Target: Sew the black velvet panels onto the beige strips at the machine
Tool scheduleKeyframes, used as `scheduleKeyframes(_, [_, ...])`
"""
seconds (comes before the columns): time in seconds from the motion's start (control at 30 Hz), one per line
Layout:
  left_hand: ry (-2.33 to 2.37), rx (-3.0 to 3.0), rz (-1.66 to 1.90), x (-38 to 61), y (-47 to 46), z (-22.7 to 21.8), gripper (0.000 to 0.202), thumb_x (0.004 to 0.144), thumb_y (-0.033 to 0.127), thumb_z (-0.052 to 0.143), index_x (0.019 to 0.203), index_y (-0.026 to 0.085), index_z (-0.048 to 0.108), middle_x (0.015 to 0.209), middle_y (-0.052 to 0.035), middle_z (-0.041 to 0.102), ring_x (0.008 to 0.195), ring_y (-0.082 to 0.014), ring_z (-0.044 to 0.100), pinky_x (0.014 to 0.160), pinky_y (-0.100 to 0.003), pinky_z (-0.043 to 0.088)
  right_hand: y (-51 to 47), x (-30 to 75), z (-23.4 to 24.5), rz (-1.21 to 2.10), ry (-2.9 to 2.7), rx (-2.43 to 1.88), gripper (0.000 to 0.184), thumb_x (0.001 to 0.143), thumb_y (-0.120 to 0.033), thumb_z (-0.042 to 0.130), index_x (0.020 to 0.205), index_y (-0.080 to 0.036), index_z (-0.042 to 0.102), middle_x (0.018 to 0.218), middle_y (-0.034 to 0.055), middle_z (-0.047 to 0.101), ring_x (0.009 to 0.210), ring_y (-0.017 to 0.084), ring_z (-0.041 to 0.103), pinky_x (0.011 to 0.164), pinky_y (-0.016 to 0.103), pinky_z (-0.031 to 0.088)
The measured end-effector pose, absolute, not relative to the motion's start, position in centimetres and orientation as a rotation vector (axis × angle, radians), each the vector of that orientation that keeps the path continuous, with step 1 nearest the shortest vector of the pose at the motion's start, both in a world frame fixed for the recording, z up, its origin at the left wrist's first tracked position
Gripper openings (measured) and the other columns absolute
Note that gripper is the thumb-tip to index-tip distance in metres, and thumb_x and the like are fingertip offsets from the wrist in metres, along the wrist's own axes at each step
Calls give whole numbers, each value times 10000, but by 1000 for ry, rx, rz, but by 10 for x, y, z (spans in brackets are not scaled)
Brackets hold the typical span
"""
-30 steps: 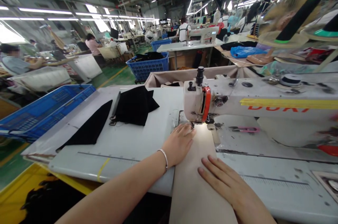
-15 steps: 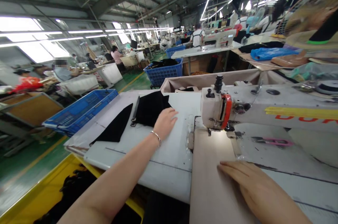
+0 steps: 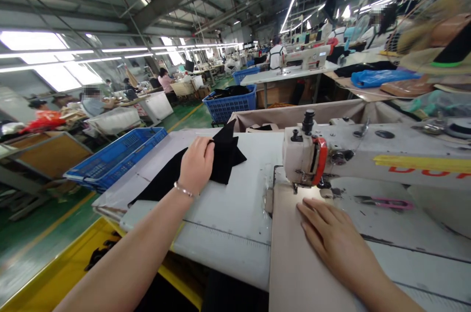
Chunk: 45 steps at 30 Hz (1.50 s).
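My left hand [image 3: 197, 164], a bracelet at its wrist, is closed on a black fabric piece [image 3: 223, 157] at the left of the sewing table. The cloth's pointed corners stick out beyond my fingers; part of it is hidden under the hand. Another black fabric piece [image 3: 158, 179] lies flat just left of my wrist. My right hand [image 3: 329, 233] rests palm down, fingers stretched, on a beige panel [image 3: 290, 253] in front of the sewing machine's needle area. The sewing machine [image 3: 303, 155] stands over the panel's far end.
Pink-handled thread snips [image 3: 390, 202] lie on the machine bed at right. A yellow bin [image 3: 47, 273] with black items sits below left, and a blue crate [image 3: 110, 155] beyond the table's left edge. Behind stands a blue basket [image 3: 231, 106] of black material. Other people work farther back.
My left hand has moved left from beside the black fabric and closed on it; the cloth has been shifted and bunched. My right hand has slid forward along the beige panel toward the needle.
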<state>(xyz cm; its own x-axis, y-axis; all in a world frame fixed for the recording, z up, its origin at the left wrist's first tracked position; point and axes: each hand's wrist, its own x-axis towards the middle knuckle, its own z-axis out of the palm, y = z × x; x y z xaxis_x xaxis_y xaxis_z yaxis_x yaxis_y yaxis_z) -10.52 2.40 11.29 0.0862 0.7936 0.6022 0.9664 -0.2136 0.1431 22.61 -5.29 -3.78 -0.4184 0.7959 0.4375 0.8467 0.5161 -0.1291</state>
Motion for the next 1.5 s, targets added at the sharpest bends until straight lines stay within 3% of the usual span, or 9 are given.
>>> scheduleKeyframes(0.13, [-1462, -2946, -480, -58, -48, 95, 260, 978, 321, 392, 1115, 213, 584, 983, -34, 614, 889, -149, 597, 856, -273, 484, -53, 222, -32, -151, -2319, -1375, 414, 924, -383, 458, 1311, -244, 508, 1323, 70, 519, 1206, 251, 460, 994, 448, 383])
scheduleKeyframes(0.3, [-1541, -2890, -418, -29, -18, 44, 337, 967, 301, 426, 1271, 183, 513, 1344, -105, 491, 1287, -237, 414, 1103, -393, 319, -55, 221, -27, -124, -2337, -1397, 405, 932, -384, 444, 1307, -249, 514, 1321, 73, 523, 1194, 259, 473, 979, 456, 392])
scheduleKeyframes(0.4, [-1759, -2719, -486, -22, 32, 25, 315, 920, 324, 517, 1164, 131, 567, 1199, -149, 567, 1194, -290, 484, 1033, -448, 365, -56, 220, -24, -111, -2327, -1410, 389, 936, -368, 436, 1297, -252, 522, 1318, 74, 526, 1193, 262, 474, 978, 457, 393])
scheduleKeyframes(0.5, [-1813, -2727, -512, -12, 50, 17, 211, 879, 334, 576, 945, 137, 617, 965, -105, 621, 980, -262, 577, 902, -407, 446, -57, 219, -22, -88, -2314, -1403, 364, 939, -340, 432, 1278, -250, 532, 1305, 68, 537, 1189, 250, 477, 982, 448, 391])
scheduleKeyframes(0.6, [-1801, -2818, -580, -1, 36, 14, 236, 844, 319, 623, 1035, 184, 589, 934, -40, 622, 871, -189, 593, 790, -307, 483, -57, 219, -20, -67, -2286, -1402, 366, 944, -351, 432, 1272, -219, 529, 1288, 80, 550, 1180, 245, 481, 980, 442, 393])
scheduleKeyframes(0.7, [-1702, -3023, -760, 10, 19, 12, 272, 821, 258, 650, 1088, 235, 599, 962, -6, 617, 873, -150, 593, 803, -264, 484, -57, 218, -16, -59, -2285, -1406, 434, 948, -398, 429, 1332, -202, 479, 1293, 100, 545, 1168, 255, 487, 956, 449, 406])
scheduleKeyframes(0.93, [-1675, -3016, -721, 27, 29, 9, 31, 792, 212, 655, 797, 202, 684, 816, -19, 625, 787, -171, 593, 727, -277, 484, -57, 218, -13, -75, -2325, -1402, 463, 944, -436, 432, 1358, -231, 470, 1307, 101, 535, 1174, 271, 481, 931, 459, 418])
scheduleKeyframes(1.4, [-1732, -2941, -755, 34, 39, 8, 72, 795, 194, 639, 844, 187, 691, 856, -35, 671, 820, -180, 626, 759, -291, 510, -57, 217, -15, -39, -2345, -1466, 581, 924, -530, 434, 1407, -208, 407, 1335, 99, 510, 1176, 285, 459, 956, 463, 395])
scheduleKeyframes(1.5, [-1636, -2920, -757, 32, 33, 13, 70, 812, 186, 636, 865, 185, 682, 929, -45, 667, 903, -195, 618, 839, -319, 508, -57, 218, -16, -50, -2341, -1460, 576, 920, -526, 442, 1404, -215, 412, 1333, 103, 513, 1174, 293, 465, 948, 474, 400])
